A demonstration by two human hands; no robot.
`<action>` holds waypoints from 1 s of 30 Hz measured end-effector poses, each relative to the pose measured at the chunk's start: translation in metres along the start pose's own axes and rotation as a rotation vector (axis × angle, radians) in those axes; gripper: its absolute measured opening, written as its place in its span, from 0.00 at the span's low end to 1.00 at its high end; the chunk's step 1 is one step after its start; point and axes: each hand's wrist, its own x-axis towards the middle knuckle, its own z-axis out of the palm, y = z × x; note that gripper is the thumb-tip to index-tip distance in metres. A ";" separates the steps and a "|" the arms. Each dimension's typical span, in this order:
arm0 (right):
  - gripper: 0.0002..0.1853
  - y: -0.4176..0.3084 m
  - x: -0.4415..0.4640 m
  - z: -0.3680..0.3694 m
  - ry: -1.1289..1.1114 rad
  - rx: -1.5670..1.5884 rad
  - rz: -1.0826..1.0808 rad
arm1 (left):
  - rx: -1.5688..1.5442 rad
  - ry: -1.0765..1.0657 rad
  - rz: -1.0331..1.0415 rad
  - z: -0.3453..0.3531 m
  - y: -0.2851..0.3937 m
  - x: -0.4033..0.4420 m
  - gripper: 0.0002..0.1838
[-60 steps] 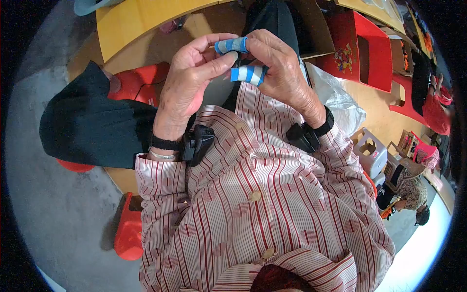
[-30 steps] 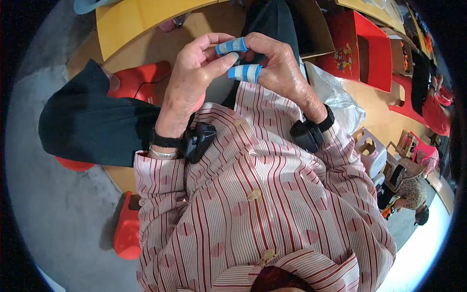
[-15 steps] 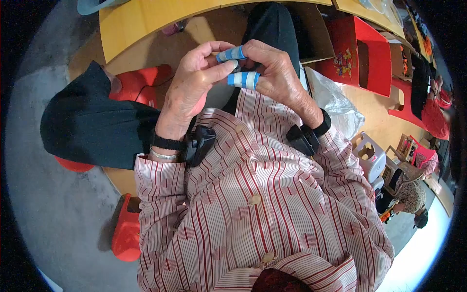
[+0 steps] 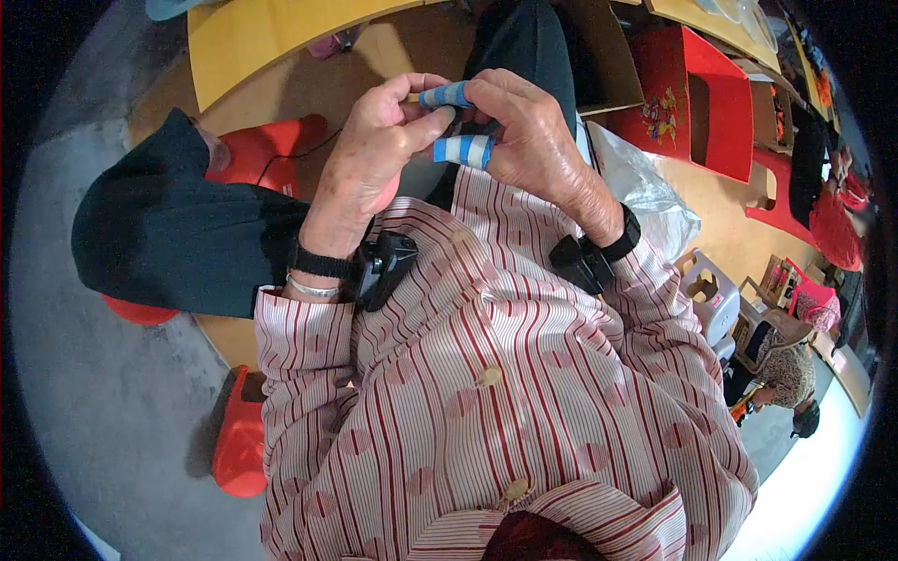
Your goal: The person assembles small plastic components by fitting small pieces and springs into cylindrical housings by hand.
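Observation:
My left hand [image 4: 379, 140] and my right hand [image 4: 528, 131] meet in front of my lap, fingers bent and pinched together. A blue-and-white striped finger wrap [image 4: 463, 151] sits at the end of my right thumb. Another striped finger wrap [image 4: 443, 95] lies where the index fingers meet; which hand wears it I cannot tell. Between the fingertips shows a small dark bit [image 4: 456, 122], too small to name and mostly hidden. On both wrists are black straps with a black device, the left device [image 4: 385, 269] and the right device [image 4: 582, 265]. A silvery bracelet [image 4: 311, 289] circles my left wrist.
A yellow wooden table edge [image 4: 281, 39] curves ahead of my knees. Red stools stand at left, one lower down [image 4: 240, 439]. On the right are a red box [image 4: 692, 103], clear plastic wrapping [image 4: 641, 192] and a grey stool [image 4: 708, 294]. Another person [image 4: 786, 374] sits further right.
Both hands have shifted slightly upward in view, still pinched together. My left thumb tip has moved up a little. The view has shifted slightly.

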 end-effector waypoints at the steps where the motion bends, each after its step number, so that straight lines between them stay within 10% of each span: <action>1: 0.19 0.001 -0.001 0.000 -0.005 -0.007 0.000 | 0.010 0.009 -0.002 0.001 0.000 0.000 0.15; 30: 0.19 0.000 -0.003 0.004 0.015 0.209 0.134 | 0.090 0.038 -0.002 0.001 -0.003 0.000 0.21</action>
